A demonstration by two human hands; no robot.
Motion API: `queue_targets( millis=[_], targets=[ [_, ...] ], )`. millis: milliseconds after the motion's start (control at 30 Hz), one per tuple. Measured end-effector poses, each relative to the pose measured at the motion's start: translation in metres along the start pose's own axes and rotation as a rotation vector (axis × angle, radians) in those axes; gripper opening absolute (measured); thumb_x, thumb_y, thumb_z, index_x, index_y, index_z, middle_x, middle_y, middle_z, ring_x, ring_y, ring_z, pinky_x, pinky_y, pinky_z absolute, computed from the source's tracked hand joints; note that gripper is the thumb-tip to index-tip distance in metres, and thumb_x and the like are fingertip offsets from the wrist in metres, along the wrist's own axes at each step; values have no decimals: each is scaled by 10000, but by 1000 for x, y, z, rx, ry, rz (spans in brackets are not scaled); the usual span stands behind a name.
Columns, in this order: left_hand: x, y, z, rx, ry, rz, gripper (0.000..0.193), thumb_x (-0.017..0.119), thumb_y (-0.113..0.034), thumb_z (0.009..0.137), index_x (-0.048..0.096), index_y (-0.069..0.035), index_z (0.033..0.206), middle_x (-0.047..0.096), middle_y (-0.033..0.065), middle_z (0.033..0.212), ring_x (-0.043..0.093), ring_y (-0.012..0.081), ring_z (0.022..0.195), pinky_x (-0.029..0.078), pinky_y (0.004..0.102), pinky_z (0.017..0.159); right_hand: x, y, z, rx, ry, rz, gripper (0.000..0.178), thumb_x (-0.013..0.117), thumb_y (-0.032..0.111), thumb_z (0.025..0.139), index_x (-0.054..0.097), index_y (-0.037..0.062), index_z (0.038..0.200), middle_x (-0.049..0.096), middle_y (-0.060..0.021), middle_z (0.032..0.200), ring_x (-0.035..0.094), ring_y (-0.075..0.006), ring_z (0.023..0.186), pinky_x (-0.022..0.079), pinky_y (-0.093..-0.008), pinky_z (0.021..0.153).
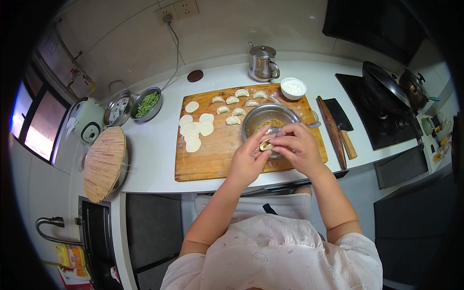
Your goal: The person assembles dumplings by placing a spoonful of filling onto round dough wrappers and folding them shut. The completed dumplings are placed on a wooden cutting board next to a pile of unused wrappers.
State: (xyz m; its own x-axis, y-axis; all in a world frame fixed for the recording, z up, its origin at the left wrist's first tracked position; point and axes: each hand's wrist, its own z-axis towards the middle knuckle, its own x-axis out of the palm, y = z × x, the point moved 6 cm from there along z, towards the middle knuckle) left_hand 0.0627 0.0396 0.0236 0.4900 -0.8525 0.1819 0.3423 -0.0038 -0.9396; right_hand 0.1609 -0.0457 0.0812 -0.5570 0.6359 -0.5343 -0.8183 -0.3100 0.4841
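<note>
And here, over the right half of the wooden cutting board (217,159), left hand (247,159) and right hand (301,149) together pinch a part-open dumpling (266,145)! Folded dumplings (232,100) dot the board's far half, round wrappers (187,130) its left; rolling pin (333,133) and cleaver (337,114) lie just right of it.

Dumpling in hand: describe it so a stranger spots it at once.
On the white counter, find the large wooden board. At the near rim of the metal bowl there, the left hand and right hand hold the dumpling. Unlike the folded dumplings on the board, it gapes, showing filling.
</note>
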Motion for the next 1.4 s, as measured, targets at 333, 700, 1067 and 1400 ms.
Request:
queue_targets(
  millis=[333, 700, 1067, 1400],
  targets=[
    [2, -4, -1, 78, -33, 265, 535, 517, 65, 838, 374, -63, 1337, 564, 124, 1171, 580, 118, 941, 503, 223, 723, -6, 4, 4, -14, 20, -49, 168, 717, 90, 671, 656, 84, 827, 574, -61, 884, 550, -240, 815, 456, -320, 710],
    [2, 0, -2, 114, -29, 68, 576, 515, 102, 821, 333, -41, 1349, 562, 119, 1162, 566, 127, 974, 506, 225, 719, 2, -14, -10, 139, -82, 225, 145, 718, 19, 669, 683, 47, 807, 566, -50, 824, 561, -164, 757, 455, -264, 652],
    [2, 7, 7, 71, -27, 55, 356, 586, 42, 809, 543, -6, 1160, 596, 72, 1065, 569, 99, 922, 483, 220, 740, 7, -15, -16, 200, -253, 322, 125, 702, 4, 691, 674, 31, 810, 572, -54, 789, 557, -166, 737, 449, -255, 643],
    [-9, 5, 3, 59, -62, 328, 345, 574, 53, 776, 587, -26, 1111, 625, 88, 1011, 605, 138, 869, 497, 248, 694, 2, -6, -8, 99, -133, 166, 271, 729, 71, 661, 695, 71, 929, 550, -53, 777, 541, -184, 726, 441, -280, 648]
  ],
)
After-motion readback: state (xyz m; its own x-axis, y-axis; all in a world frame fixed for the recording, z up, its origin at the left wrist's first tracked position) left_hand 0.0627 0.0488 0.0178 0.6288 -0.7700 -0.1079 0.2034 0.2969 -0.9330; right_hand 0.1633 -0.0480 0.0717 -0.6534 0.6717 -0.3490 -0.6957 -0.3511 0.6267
